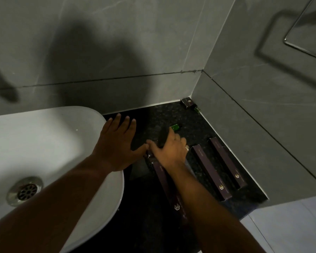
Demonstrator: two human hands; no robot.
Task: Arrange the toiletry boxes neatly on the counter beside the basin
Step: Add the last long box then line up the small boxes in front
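Three long dark purple toiletry boxes lie side by side on the black speckled counter [173,115]: one partly under my right forearm [169,189], a middle one [211,172] and one nearest the right wall [227,162]. My right hand [170,148] is closed around a dark box [162,136] tilted above the counter. My left hand [117,143] lies flat with fingers spread on the rim of the white basin [44,143], its thumb touching my right hand. A small dark box [187,102] sits in the far corner.
A small green bottle [175,127] lies just beyond my right hand, and another green item [197,109] rests by the corner box. Grey tiled walls close the counter at the back and right. A chrome rail [299,46] hangs on the right wall.
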